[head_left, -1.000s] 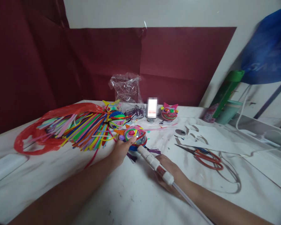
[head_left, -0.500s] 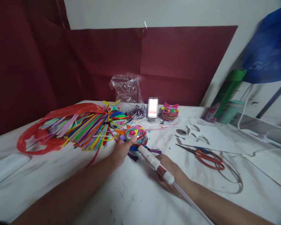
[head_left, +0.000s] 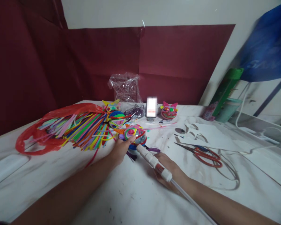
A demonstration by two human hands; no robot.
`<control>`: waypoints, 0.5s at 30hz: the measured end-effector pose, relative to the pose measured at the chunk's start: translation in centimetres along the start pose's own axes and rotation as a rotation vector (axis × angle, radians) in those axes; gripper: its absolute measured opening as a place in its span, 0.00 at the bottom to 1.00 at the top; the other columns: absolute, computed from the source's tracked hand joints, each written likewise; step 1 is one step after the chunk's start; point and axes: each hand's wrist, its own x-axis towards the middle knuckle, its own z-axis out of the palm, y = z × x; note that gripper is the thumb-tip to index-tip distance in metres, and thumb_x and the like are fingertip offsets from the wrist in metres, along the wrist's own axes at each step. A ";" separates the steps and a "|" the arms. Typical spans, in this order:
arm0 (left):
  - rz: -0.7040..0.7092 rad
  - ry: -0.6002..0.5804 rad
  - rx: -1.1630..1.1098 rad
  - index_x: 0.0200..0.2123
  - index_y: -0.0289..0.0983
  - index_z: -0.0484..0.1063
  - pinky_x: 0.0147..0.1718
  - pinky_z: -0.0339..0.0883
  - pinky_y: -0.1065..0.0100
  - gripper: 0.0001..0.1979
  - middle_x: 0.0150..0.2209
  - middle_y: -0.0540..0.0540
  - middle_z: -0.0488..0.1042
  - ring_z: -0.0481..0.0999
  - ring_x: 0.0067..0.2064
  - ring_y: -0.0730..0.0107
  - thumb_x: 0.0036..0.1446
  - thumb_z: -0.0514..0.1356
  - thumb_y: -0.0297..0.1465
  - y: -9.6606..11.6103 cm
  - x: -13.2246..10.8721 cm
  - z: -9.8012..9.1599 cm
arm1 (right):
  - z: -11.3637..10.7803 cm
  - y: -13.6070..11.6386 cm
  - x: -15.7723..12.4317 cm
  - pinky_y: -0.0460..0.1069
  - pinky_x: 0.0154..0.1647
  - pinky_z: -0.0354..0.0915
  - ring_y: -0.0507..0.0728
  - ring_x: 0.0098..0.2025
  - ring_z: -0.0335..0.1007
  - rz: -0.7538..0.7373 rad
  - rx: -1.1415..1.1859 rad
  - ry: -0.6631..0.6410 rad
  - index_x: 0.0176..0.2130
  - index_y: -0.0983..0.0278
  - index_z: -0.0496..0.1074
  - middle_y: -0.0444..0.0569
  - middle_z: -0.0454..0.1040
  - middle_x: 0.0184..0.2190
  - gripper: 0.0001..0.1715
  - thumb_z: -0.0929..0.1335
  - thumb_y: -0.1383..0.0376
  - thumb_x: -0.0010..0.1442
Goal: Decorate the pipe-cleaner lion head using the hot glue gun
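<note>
My left hand [head_left: 120,150] grips a colourful decorated ball [head_left: 140,137] with an orange horn, a pink-and-yellow round eye and a patch of bare, see-through surface. Dark purple tassels [head_left: 154,150] stick out from under the ball. My right hand [head_left: 170,168] is wrapped round a white glue gun [head_left: 152,160], and a long pale glue stick [head_left: 189,200] runs out of its back end. The gun's nozzle is right by the ball's lower right side; whether it touches cannot be told. Just behind stands another striped ball [head_left: 117,119].
Colourful strips [head_left: 89,131] spill from a red plastic bag [head_left: 22,142] at left. Orange-handled scissors [head_left: 207,156] lie right, near white paper [head_left: 210,136] with scraps. Behind are a phone [head_left: 151,107], a pink decorated ball [head_left: 169,111], a yellow-eared one [head_left: 112,106] and clear plastic [head_left: 125,87].
The whole view has shifted slightly. My left hand still grips the decorated ball, and the glue gun stays close beside it in my right hand.
</note>
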 end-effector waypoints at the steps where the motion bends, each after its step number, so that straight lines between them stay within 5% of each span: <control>1: -0.001 -0.001 -0.001 0.44 0.36 0.75 0.56 0.62 0.53 0.29 0.46 0.40 0.80 0.74 0.55 0.47 0.38 0.73 0.41 0.1 -0.1 0.1 | -0.1 -0.2 0.1 0.52 0.38 0.71 0.59 0.37 0.73 -0.010 0.012 -0.003 0.38 0.61 0.66 0.50 0.75 0.33 0.11 0.65 0.75 0.55; 15: 0.023 0.006 -0.086 0.43 0.36 0.76 0.59 0.60 0.53 0.26 0.50 0.39 0.79 0.70 0.59 0.48 0.39 0.73 0.39 -0.1 0.4 -0.2 | 0.1 -0.4 0.3 0.50 0.32 0.71 0.58 0.32 0.74 0.107 -0.077 0.063 0.30 0.59 0.67 0.48 0.75 0.28 0.08 0.67 0.73 0.53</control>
